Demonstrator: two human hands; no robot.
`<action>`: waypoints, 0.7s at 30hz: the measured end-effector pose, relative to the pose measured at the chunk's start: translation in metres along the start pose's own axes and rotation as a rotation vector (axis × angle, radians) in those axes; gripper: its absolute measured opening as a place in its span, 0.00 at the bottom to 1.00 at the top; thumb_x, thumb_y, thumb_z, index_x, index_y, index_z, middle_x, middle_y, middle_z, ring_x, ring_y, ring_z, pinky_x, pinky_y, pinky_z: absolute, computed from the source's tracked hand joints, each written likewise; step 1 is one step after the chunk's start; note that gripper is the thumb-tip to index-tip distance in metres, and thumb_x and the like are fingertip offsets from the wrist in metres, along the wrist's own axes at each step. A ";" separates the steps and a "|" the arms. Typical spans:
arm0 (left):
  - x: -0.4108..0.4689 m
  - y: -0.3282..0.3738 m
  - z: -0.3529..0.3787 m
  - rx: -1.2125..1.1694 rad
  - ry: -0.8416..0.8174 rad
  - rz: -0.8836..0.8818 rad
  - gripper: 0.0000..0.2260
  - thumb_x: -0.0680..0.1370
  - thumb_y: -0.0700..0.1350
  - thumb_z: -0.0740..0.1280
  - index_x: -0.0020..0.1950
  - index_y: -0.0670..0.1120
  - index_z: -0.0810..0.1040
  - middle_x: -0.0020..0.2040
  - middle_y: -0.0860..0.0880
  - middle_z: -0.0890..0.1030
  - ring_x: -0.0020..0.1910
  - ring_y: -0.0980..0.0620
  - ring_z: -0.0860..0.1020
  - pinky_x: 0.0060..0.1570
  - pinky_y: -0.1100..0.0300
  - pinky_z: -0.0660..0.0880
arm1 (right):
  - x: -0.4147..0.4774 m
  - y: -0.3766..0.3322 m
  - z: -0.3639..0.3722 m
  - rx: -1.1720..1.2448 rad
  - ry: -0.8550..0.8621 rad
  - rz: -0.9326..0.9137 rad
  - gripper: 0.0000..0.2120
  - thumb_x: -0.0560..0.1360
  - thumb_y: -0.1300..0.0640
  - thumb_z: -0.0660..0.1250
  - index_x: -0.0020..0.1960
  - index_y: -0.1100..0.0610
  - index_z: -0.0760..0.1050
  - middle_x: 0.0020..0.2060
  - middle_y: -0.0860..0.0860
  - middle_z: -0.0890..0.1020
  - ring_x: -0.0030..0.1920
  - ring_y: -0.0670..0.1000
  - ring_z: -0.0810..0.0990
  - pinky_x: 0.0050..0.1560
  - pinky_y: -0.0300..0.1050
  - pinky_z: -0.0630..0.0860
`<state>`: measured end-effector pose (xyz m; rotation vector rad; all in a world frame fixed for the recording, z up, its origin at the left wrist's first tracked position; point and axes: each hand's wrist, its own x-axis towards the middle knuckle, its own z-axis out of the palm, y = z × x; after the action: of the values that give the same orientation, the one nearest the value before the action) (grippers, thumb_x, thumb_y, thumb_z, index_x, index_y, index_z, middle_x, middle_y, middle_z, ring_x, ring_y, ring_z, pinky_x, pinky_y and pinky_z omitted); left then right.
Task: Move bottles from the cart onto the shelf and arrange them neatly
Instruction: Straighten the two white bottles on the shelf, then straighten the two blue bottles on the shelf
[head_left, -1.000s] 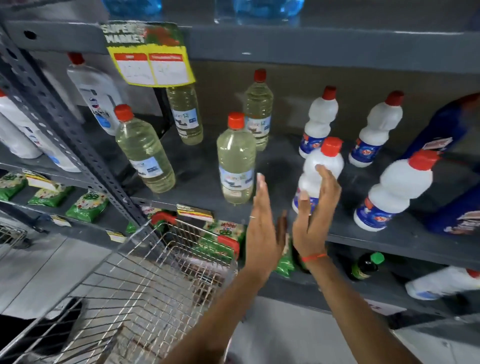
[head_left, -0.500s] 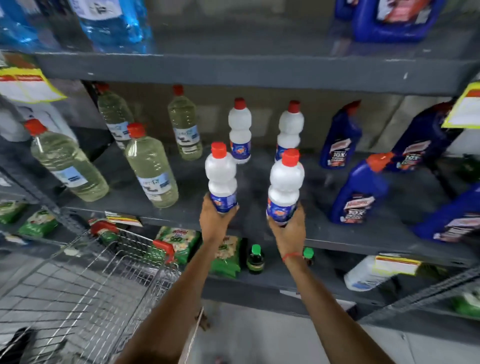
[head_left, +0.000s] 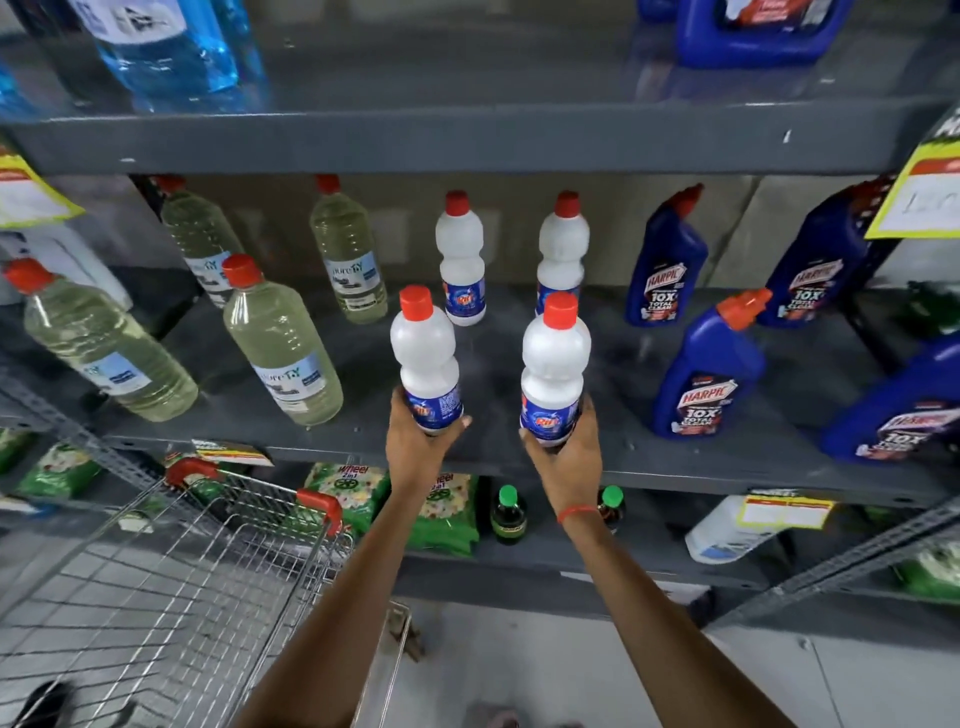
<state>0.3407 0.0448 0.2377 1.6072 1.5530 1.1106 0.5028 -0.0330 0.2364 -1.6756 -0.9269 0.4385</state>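
Two white bottles with red caps stand upright at the front of the grey middle shelf (head_left: 675, 467). My left hand (head_left: 415, 452) grips the base of the left white bottle (head_left: 423, 353). My right hand (head_left: 566, 457) grips the base of the right white bottle (head_left: 555, 364). Behind them stand two more white bottles (head_left: 460, 254) (head_left: 563, 249) in line near the back wall. The wire cart (head_left: 171, 587) sits at the lower left, its basket looking bare.
Pale yellow liquid bottles (head_left: 280, 343) stand left of my hands, blue Harpic bottles (head_left: 706, 369) to the right. Blue containers sit on the top shelf (head_left: 467, 140). Green packets (head_left: 343, 488) and small dark bottles (head_left: 509, 514) fill the shelf below. Yellow price tags hang at both sides.
One second ago both hands were open near a single white bottle. Since then the view has shifted right, and each hand now holds a white bottle at its base on the shelf front.
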 end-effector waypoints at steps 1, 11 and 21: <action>-0.004 0.002 0.000 -0.010 -0.005 0.007 0.47 0.64 0.52 0.79 0.75 0.46 0.55 0.73 0.44 0.67 0.70 0.45 0.69 0.65 0.50 0.70 | -0.002 -0.003 -0.001 0.011 0.003 0.005 0.42 0.66 0.55 0.77 0.73 0.61 0.59 0.68 0.58 0.70 0.66 0.55 0.73 0.65 0.52 0.74; -0.082 0.074 0.052 0.167 0.090 0.649 0.32 0.80 0.51 0.59 0.76 0.39 0.47 0.77 0.43 0.51 0.77 0.50 0.48 0.75 0.51 0.55 | -0.005 -0.038 -0.055 -0.118 0.362 -0.407 0.20 0.78 0.62 0.60 0.68 0.64 0.65 0.69 0.63 0.65 0.72 0.50 0.61 0.74 0.38 0.58; -0.116 0.125 0.164 -0.036 -0.274 0.585 0.36 0.77 0.48 0.67 0.77 0.41 0.49 0.78 0.46 0.53 0.77 0.52 0.53 0.74 0.52 0.60 | 0.016 0.010 -0.162 -0.219 0.489 -0.326 0.20 0.78 0.60 0.60 0.68 0.66 0.65 0.68 0.65 0.64 0.70 0.61 0.65 0.71 0.50 0.66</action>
<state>0.5491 -0.0644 0.2596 2.1564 0.8993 1.1303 0.6300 -0.1255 0.2805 -1.6772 -0.8746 -0.2936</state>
